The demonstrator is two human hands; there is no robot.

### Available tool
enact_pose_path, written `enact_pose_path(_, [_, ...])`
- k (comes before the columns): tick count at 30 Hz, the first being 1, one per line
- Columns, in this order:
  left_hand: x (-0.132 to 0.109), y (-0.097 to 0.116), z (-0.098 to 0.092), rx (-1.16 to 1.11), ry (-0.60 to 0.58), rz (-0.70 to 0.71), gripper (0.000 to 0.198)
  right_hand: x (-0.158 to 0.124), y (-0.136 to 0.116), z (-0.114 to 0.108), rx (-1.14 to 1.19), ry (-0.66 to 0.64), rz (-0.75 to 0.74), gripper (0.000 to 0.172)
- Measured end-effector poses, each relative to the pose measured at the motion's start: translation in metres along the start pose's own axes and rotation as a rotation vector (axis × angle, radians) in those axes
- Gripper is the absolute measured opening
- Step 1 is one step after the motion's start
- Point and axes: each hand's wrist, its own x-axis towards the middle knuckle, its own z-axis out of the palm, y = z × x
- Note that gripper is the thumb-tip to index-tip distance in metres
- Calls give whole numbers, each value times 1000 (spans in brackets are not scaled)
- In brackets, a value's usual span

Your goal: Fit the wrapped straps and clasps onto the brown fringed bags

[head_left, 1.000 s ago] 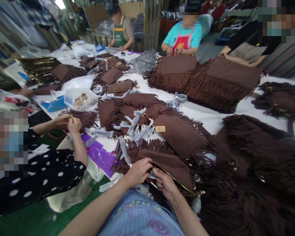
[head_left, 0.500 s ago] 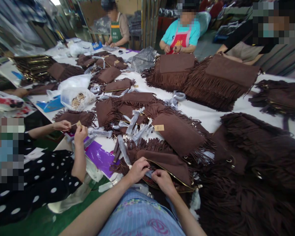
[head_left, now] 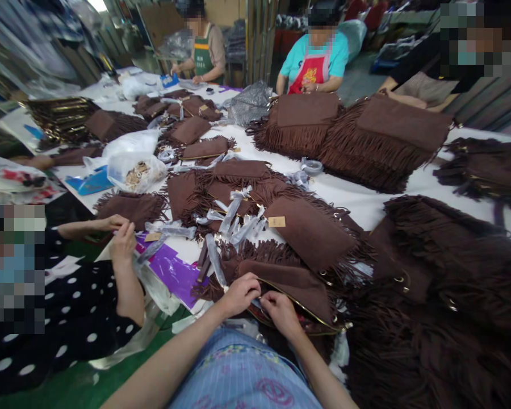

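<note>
Brown suede fills my view: the fringed bag (head_left: 296,284) lies at the near edge of the counter (head_left: 357,201), right in front of my lap. My left grip (head_left: 241,293) is pinched closed on the bag's near rim, fingers curled tight. My right grip (head_left: 281,311) is closed too, nipping the same rim just beside the left, where the gold zip edge (head_left: 300,308) runs; the two nearly touch. Whether some small piece sits between my fingertips I cannot tell.

Just beyond the fringed bag lies a tagged bag (head_left: 315,233) with a paper tag (head_left: 276,221) on its flap, overlapping the fringe. Beyond the bag and to its left, wrapped straps (head_left: 234,218) fan out in clear plastic, one reaching down to the fringe by my left grip. Left of the bag a purple sheet (head_left: 174,270) lies at the counter edge, and further left a co-worker's hand (head_left: 121,241) is raised near it. Right of the bag, a dark heap of fringe (head_left: 443,301) crowds close.
</note>
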Motion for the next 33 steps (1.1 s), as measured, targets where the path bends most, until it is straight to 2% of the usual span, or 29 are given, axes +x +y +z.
enact_pose_path(4, [-10,25,-14,121,70,114,14,-27,-11,-18,-80,113,-100,22])
enact_pose_path(6, [-17,43,-22,160,116,158,14,-38,-16,-23,3,80,-154,23])
enact_pose_path(9, [-27,68,-25,17,91,165,18,-43,-21,-24,395,8,-93,28])
enact_pose_path(12, [-33,83,-15,-147,-16,130,18,-35,-30,-22,775,39,-20,30])
enact_pose_path(15, [-34,83,-1,-301,-91,0,15,-26,-43,-24,886,-17,-37,30])
enact_pose_path(18, [-33,76,8,-475,-35,-148,9,-24,-48,-27,927,-49,-16,31])
enact_pose_path(22, [-37,64,9,-670,72,-266,17,-31,-30,-35,965,172,110,45])
enact_pose_path(24, [-40,60,10,-696,82,-286,19,-35,-18,-36,876,180,175,47])
enact_pose_path(26, [-43,58,12,-695,82,-291,19,-40,-12,-34,803,103,196,46])
enact_pose_path(29, [-44,58,16,-677,77,-282,18,-43,-16,-25,755,11,144,45])
enact_pose_path(33, [-43,60,21,-661,82,-271,17,-41,-29,-13,691,12,40,35])
